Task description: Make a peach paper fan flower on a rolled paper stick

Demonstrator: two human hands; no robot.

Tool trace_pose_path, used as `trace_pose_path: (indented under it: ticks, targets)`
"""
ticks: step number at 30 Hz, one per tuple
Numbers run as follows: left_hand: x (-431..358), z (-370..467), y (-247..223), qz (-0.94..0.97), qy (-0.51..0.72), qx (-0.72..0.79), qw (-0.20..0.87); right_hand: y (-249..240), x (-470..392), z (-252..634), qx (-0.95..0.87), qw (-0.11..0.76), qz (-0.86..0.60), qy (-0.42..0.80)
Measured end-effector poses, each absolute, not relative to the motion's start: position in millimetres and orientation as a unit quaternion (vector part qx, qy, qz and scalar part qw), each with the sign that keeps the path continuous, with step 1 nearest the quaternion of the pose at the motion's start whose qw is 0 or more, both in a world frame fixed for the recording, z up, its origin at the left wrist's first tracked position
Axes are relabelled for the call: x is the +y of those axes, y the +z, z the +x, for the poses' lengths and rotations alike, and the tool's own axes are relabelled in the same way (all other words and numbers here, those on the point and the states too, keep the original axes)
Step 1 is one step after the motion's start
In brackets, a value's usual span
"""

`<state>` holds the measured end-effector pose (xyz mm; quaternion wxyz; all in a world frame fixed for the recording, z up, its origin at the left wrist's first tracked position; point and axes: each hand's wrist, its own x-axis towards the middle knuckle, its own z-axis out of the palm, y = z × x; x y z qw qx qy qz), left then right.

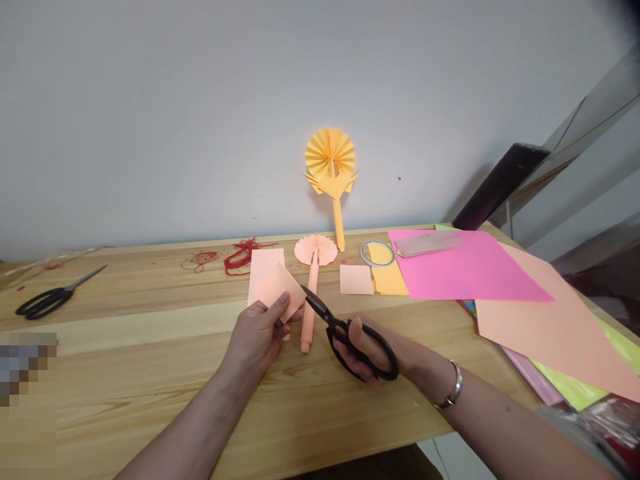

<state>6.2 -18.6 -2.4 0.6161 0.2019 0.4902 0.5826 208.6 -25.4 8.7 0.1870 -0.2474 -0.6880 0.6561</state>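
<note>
My left hand pinches a small peach piece of paper between thumb and fingers, one corner pointing up. Black-handled scissors are gripped in my right hand, with the blade tips at the right edge of that paper. A larger peach paper strip lies on the table behind my left hand. Under the scissor tips rests a peach paper fan with a rolled paper handle. A square of peach paper lies to its right.
A finished-looking yellow paper fan leans upright on the wall. Tape lies by yellow paper. Pink sheets and peach sheets spread right. Red string and other scissors lie left. A black object leans at back right.
</note>
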Motion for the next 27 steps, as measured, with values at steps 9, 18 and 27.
trace_pose_path:
  ticks: [9,18,27]
  targets:
    - [-19.8,5.8,-2.5,0.221,0.568,0.492,0.622,6.6,-25.2,208.3,-0.688,0.190,-0.259,0.651]
    - [-20.5,7.9,1.8,0.231,0.571,0.495,0.613,8.1,-24.0,207.0,-0.712,0.180,-0.302,0.608]
    - [-21.1,5.3,-1.3,0.252,0.583,0.499,0.590,11.6,-23.3,207.5,-0.723,0.211,-0.280,0.595]
